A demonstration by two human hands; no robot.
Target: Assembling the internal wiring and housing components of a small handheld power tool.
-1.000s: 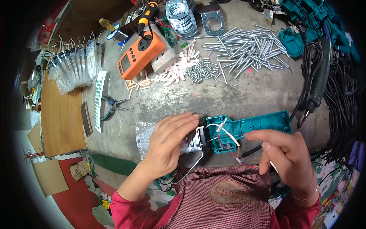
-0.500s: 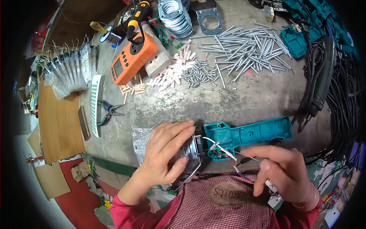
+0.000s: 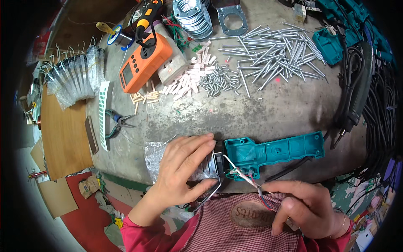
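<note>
My left hand [image 3: 178, 168] is wrapped over a cylinder in bubble wrap [image 3: 154, 161], with a metal plate and black collar [image 3: 220, 163] at its right end. A teal half-shell handle housing [image 3: 277, 149] lies open against that end, hollow side up. White sleeved wires [image 3: 243, 173] run from the collar across the housing's near edge, with red and blue wires [image 3: 264, 200] continuing to my right hand [image 3: 306, 208]. Its index fingertip touches the sleeved wires and the other fingers curl around the coloured ones. A small pale piece shows among those fingers, partly hidden.
Pliers [image 3: 119, 123] and a dotted sticker strip [image 3: 103, 115] lie at left. Farther back are an orange meter [image 3: 145, 63], pale sleeves [image 3: 184, 83], short screws [image 3: 220, 81], long metal rods [image 3: 281, 54] and stacked plates [image 3: 193, 23]. Black cords [image 3: 382, 109] hang at right.
My right hand has moved slightly down and left, drawing the wires toward me and off the middle of the housing. The left hand keeps its hold on the wrapped cylinder.
</note>
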